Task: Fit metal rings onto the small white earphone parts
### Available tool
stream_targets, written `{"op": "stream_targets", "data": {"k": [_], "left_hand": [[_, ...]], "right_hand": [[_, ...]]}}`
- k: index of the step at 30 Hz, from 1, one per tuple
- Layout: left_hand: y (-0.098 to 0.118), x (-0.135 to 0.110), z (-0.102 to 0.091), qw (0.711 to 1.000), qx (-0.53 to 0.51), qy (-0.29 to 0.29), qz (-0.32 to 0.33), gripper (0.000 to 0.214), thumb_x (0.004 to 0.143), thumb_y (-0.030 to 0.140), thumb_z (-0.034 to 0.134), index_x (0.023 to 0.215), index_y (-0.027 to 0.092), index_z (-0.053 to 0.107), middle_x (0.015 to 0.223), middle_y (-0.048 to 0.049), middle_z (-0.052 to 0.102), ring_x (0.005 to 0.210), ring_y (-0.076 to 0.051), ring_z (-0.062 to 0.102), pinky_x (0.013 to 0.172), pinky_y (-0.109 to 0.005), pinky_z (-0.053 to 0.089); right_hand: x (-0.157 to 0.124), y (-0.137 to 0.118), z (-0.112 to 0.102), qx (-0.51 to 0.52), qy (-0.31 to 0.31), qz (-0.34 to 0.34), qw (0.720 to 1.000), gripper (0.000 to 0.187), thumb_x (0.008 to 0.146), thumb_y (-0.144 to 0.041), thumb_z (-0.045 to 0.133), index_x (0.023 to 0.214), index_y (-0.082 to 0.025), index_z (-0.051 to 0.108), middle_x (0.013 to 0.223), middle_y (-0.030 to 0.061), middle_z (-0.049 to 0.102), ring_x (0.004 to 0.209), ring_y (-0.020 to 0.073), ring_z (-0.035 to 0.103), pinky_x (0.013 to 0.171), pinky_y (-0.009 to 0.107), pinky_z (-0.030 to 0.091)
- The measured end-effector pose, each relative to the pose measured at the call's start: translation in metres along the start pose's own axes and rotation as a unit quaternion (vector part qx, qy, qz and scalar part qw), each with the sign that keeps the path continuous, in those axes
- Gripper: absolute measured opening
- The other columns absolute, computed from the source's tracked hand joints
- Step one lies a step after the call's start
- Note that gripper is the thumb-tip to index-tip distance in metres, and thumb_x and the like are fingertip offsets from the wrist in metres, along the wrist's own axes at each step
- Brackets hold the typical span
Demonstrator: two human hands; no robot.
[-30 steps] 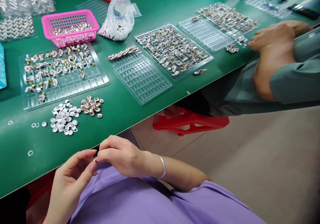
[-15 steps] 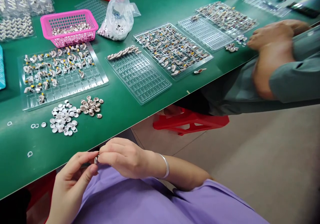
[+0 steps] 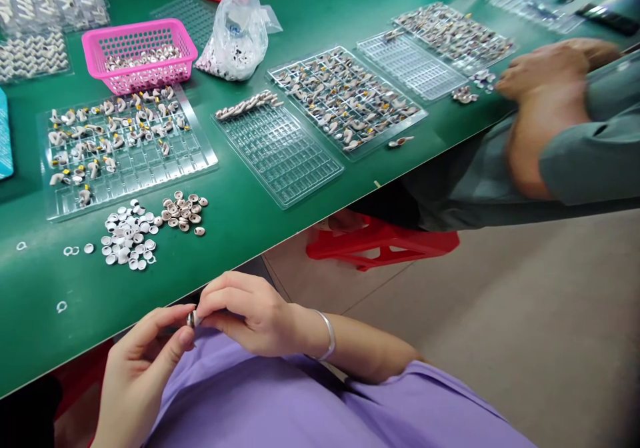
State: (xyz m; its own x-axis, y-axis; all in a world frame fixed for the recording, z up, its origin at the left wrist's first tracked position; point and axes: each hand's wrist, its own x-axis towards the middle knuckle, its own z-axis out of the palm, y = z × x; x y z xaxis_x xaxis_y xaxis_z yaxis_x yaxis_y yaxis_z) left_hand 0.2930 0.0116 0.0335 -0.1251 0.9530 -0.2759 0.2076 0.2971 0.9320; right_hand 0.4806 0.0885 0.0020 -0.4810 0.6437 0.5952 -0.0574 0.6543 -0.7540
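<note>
Between the thumb and fingertips of my left hand (image 3: 150,361) is a small round earbud shell (image 3: 191,319), brown-silver and held on edge over my lap. My right hand (image 3: 245,315) meets it from the other side, its fingers pinching a small pale piece (image 3: 197,318) against the shell. Its exact shape is hidden by the fingers. On the table above my hands lies a pile of white round caps (image 3: 129,238). Beside it is a smaller heap of beige cup-shaped shells (image 3: 184,212).
A clear tray (image 3: 200,161) carries curved earbud parts. Behind it stand a pink basket (image 3: 140,31) and a plastic bag (image 3: 240,41). More trays (image 3: 285,168) extend right. Another person's folded arms (image 3: 550,95) rest at the table edge, above a red stool (image 3: 385,241).
My right fingers have shifted and raised slightly at the shell, so more of the shell and the pale piece shows. My left hand keeps its pinch.
</note>
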Motion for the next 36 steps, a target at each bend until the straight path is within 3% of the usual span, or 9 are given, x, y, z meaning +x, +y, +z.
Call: {"op": "stream_targets", "data": {"k": [11, 18, 22, 27, 36], "left_hand": [[-0.008, -0.004, -0.002, 0.997, -0.062, 0.008, -0.038, 0.026, 0.079, 0.038, 0.08, 0.102, 0.024, 0.08, 0.096, -0.0055, 0.079, 0.074, -0.019, 0.073, 0.068, -0.024, 0.062], [0.001, -0.004, -0.001, 0.999, 0.008, 0.024, 0.024, 0.02, 0.082, 0.039, 0.077, 0.098, 0.028, 0.079, 0.086, -0.0022, 0.078, 0.067, -0.014, 0.07, 0.066, -0.02, 0.06], [0.003, -0.007, -0.001, 0.997, 0.055, 0.031, 0.046, 0.019, 0.083, 0.038, 0.076, 0.1, 0.028, 0.078, 0.091, -0.0024, 0.078, 0.07, -0.014, 0.07, 0.067, -0.02, 0.059], [0.005, -0.01, 0.001, 0.996, 0.06, 0.028, 0.056, 0.019, 0.083, 0.036, 0.075, 0.099, 0.026, 0.076, 0.091, -0.003, 0.077, 0.074, -0.016, 0.072, 0.067, -0.021, 0.06], [0.005, -0.005, 0.006, 0.997, 0.051, 0.022, 0.057, 0.016, 0.082, 0.033, 0.075, 0.093, 0.023, 0.075, 0.082, -0.0028, 0.074, 0.071, -0.016, 0.07, 0.061, -0.02, 0.059]], "right_hand": [[-0.003, 0.002, 0.004, 0.091, -0.003, 0.053, 0.994, 0.005, 0.098, -0.016, 0.059, 0.099, -0.014, 0.063, 0.092, 0.0083, 0.072, 0.088, 0.0124, 0.068, 0.082, 0.024, 0.061], [-0.006, 0.003, 0.007, 0.074, 0.01, 0.058, 0.996, 0.008, 0.099, -0.017, 0.058, 0.104, -0.014, 0.063, 0.093, 0.0084, 0.073, 0.089, 0.0136, 0.069, 0.081, 0.024, 0.061], [-0.005, 0.002, 0.007, 0.076, 0.032, 0.058, 0.995, 0.007, 0.096, -0.014, 0.061, 0.102, -0.014, 0.064, 0.092, 0.0081, 0.073, 0.086, 0.0133, 0.069, 0.08, 0.024, 0.061], [-0.007, 0.001, 0.007, 0.081, 0.008, 0.09, 0.993, 0.011, 0.097, -0.017, 0.061, 0.107, -0.014, 0.065, 0.094, 0.0084, 0.072, 0.087, 0.0137, 0.069, 0.079, 0.025, 0.061], [-0.013, 0.003, 0.013, 0.248, 0.007, 0.195, 0.949, 0.015, 0.098, -0.022, 0.06, 0.107, -0.016, 0.069, 0.098, 0.0054, 0.063, 0.083, 0.01, 0.068, 0.077, 0.024, 0.061]]}}
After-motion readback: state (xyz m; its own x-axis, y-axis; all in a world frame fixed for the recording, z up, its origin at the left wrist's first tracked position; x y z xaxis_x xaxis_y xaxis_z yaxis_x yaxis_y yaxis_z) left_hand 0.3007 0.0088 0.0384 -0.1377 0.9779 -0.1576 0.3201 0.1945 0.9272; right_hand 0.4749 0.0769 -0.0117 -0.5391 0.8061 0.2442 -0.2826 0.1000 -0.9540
